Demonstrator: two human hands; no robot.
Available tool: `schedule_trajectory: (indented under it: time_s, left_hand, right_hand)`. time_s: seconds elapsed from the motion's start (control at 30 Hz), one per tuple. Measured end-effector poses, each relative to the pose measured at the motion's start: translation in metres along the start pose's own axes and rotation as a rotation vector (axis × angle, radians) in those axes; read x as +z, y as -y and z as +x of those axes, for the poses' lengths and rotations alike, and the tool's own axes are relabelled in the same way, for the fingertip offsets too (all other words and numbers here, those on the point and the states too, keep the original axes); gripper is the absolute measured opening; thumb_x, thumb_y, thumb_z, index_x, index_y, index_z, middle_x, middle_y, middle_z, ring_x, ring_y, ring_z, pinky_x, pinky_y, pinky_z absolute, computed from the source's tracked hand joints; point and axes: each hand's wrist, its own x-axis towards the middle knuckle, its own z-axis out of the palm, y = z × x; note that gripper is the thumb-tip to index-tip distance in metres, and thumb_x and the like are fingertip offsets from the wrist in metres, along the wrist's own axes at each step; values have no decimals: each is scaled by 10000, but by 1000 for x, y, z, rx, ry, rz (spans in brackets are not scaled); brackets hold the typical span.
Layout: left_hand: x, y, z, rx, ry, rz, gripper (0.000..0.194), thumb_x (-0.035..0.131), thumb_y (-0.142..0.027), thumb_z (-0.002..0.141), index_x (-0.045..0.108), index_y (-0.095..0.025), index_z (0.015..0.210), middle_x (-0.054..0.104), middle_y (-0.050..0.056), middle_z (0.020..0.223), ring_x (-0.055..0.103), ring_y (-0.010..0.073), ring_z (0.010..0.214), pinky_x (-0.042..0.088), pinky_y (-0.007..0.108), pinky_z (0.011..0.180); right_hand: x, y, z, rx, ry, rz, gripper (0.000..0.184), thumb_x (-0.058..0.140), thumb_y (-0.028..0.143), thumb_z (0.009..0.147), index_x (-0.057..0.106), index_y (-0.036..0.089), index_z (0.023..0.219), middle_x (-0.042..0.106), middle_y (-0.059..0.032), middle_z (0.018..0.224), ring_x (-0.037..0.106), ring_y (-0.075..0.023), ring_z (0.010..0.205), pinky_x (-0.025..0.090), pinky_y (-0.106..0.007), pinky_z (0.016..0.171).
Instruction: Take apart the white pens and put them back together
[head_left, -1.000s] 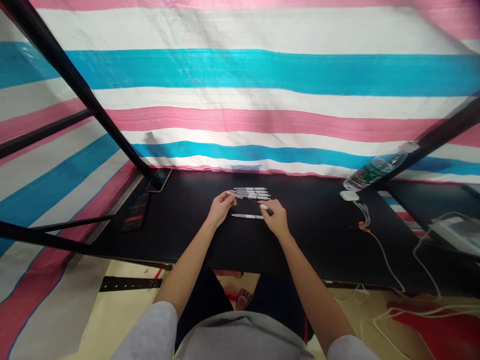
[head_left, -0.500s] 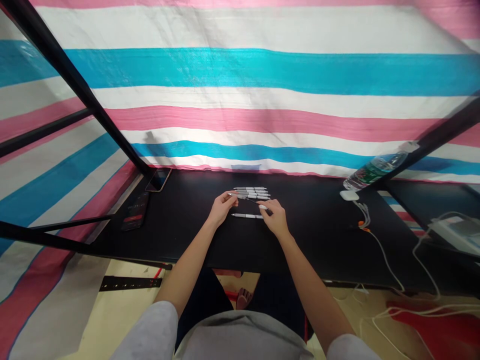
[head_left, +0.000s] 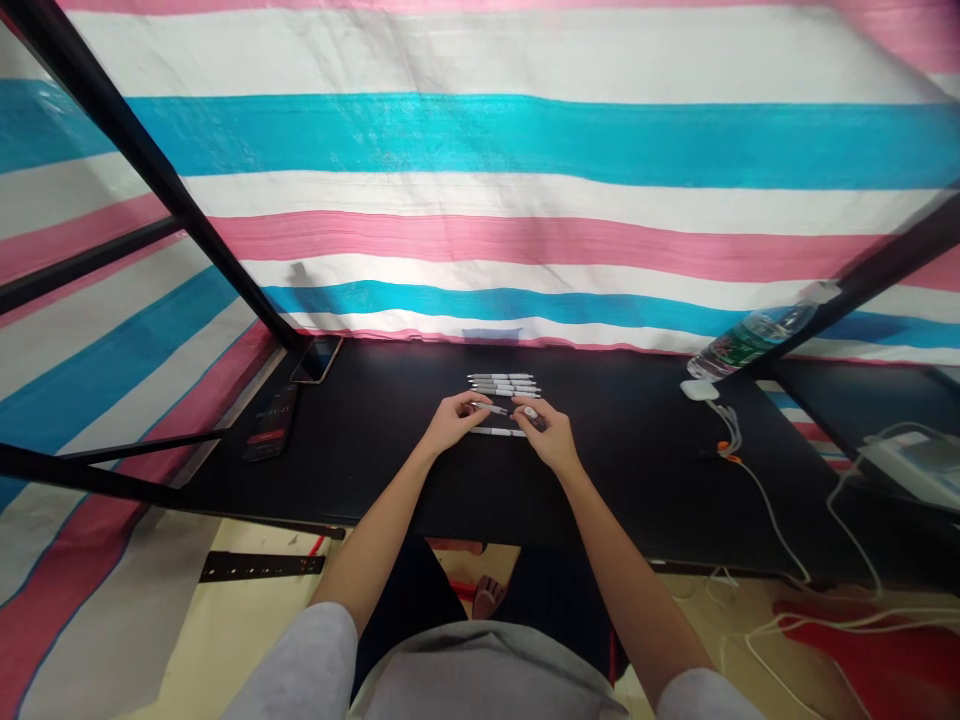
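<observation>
My left hand is closed, thumb and fingers pinching a short grey-and-silver pen piece that points to the right. Opposite it, my right hand is curled around a white pen barrel piece, partly hidden by the fingers. A small gap separates the two pieces. Just beyond my hands, several white-and-grey pens lie in a row, side by side. Nearer to me, one more pen rests on the black table, its ends covered by my hands.
Two phones, one dark and one behind it, lie at the left. On the right are a tilted water bottle, a white charger and cables. Black frame bars and striped sheeting enclose the table.
My left hand has shifted slightly down, toward me, with its pen piece. The thin dark part that stretched between my hands no longer shows. My right hand has turned a little with the white barrel.
</observation>
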Motion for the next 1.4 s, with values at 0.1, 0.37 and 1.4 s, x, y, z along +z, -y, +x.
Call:
schedule_trajectory:
  time_s: [0.1, 0.37, 1.4]
  left_hand:
    - [0, 1, 0, -15, -27, -30, 286, 735, -373, 745, 743, -161, 936, 681, 50, 778, 540, 130, 614, 378, 245, 567]
    - [-2, 10, 8, -69, -199, -237, 299, 757, -365, 714, 720, -154, 922, 683, 45, 781, 571, 130, 691, 438, 261, 677]
    - [-3, 13, 9, -102, -260, -327, 323, 766, -359, 691, 712, -139, 923, 676, 48, 781, 539, 106, 643, 429, 258, 635]
  right_hand:
    - [0, -1, 0, 17, 11, 51, 285, 626, 341, 830, 684, 215, 1079, 677, -43, 887, 610, -162, 752, 481, -273, 634]
    - [-2, -16, 8, 99, -224, 292, 332, 637, 471, 814, 563, 214, 1011, 631, -48, 952, 588, -145, 795, 489, -269, 685]
    - [-16, -26, 16, 436, -266, 836, 326, 795, 422, 649, 594, 219, 806, 442, 71, 568, 466, -88, 513, 385, -219, 436]
